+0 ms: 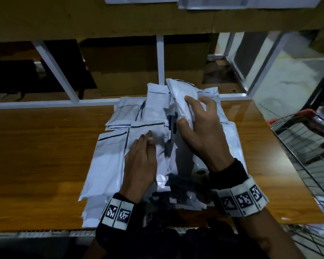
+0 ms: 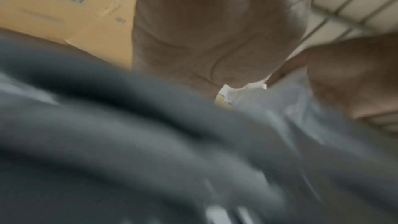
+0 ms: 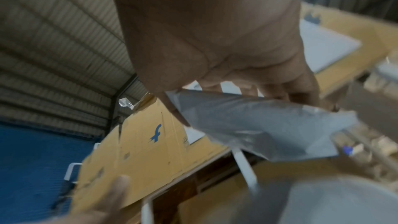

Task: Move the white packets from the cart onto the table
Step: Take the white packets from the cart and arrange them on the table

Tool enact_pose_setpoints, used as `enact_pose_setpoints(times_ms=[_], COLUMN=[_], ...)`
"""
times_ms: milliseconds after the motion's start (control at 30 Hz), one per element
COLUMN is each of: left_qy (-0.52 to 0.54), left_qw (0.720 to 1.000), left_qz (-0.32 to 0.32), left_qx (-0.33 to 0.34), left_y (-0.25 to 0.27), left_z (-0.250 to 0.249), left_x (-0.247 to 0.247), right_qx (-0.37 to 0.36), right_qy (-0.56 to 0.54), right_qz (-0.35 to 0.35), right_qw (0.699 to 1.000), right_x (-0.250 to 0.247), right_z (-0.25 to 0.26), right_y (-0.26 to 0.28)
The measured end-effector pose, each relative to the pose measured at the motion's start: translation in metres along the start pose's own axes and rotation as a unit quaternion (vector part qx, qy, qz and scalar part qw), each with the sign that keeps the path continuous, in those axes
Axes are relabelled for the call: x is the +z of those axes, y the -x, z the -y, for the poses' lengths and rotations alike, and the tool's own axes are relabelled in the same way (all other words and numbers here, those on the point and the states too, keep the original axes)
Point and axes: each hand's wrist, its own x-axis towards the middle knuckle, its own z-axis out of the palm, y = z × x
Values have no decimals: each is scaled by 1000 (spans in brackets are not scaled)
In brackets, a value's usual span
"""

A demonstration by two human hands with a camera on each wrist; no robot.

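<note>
Pile of white packets [image 1: 120,146], glossy plastic mailers with dark seal lines, overlapping on wooden table [image 1: 36,156], frame centre. Right hand [image 1: 200,131] curls thumb and fingers round one raised packet [image 1: 181,98]. Left hand [image 1: 140,165] flat, fingers straight, pressing pile. Wire cart [image 1: 307,146] right edge.

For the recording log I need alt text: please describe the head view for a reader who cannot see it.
The right hand grips one white packet above a pile of white packets on the wooden table, while the left hand rests flat on the pile. A wire cart stands at the table's right edge.
</note>
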Motion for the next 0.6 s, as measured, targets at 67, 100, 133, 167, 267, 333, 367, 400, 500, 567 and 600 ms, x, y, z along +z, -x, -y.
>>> enact_pose_setpoints(times_ms=[67, 100, 133, 167, 267, 333, 367, 400, 500, 567, 600], left_qy=[45, 55, 65, 83, 109, 97, 98, 105, 117, 119, 120], left_qw=[999, 998, 997, 995, 990, 990, 990, 990, 989, 989, 989], left_qz=[11, 22, 29, 34, 35, 35, 35, 32, 34, 19, 7], left_qx=[21, 30, 38, 44, 77, 94, 93, 89, 78, 83, 83], left_y=[-1, -3, -5, -7, -17, -22, -22, -22, -20, -22, -24], left_z=[2, 6, 11, 17, 34, 42, 47, 49, 68, 86, 96], left_x=[-20, -29, -38, -48, -72, -84, -89, -93, -108, -115, -117], right_qx=[7, 16, 30, 45, 68, 70, 71, 72, 83, 84, 83], right_qy=[26, 36, 47, 61, 104, 115, 117, 118, 127, 128, 124], right_qz=[-11, -7, 0, 8, 16, 13, 10, 7, 16, 42, 58], right_qw=[1000, 999, 998, 997, 992, 991, 991, 990, 988, 987, 987], right_x=[3, 5, 8, 11, 19, 22, 25, 27, 45, 60, 68], right_z=[9, 14, 18, 23, 41, 53, 59, 64, 81, 92, 96], right_y=[1, 1, 0, 0, 2, 7, 12, 17, 37, 49, 53])
